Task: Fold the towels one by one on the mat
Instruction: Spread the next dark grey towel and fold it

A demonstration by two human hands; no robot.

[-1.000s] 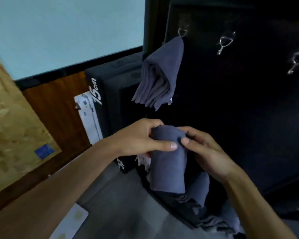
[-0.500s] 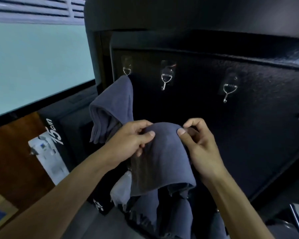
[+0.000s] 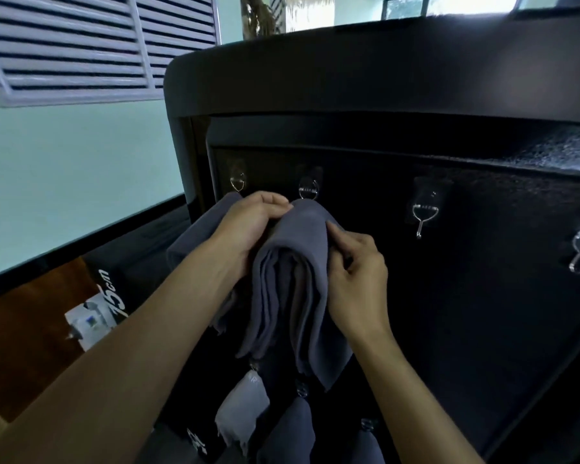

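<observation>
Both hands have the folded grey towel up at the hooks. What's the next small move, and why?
Probably ease the folded towel's top onto the second hook: both the left hand and right hand pinch its top just below that hook, while the first hook seems to carry another towel.

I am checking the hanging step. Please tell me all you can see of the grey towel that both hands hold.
The grey towel is soft, matte cloth, folded into several layers that hang down in long pleats to a ragged lower edge. Its rounded top sits right below a metal hook on the black panel; whether it hangs on it cannot be told. The left hand grips its upper left side, the right hand pinches its upper right edge.
</observation>
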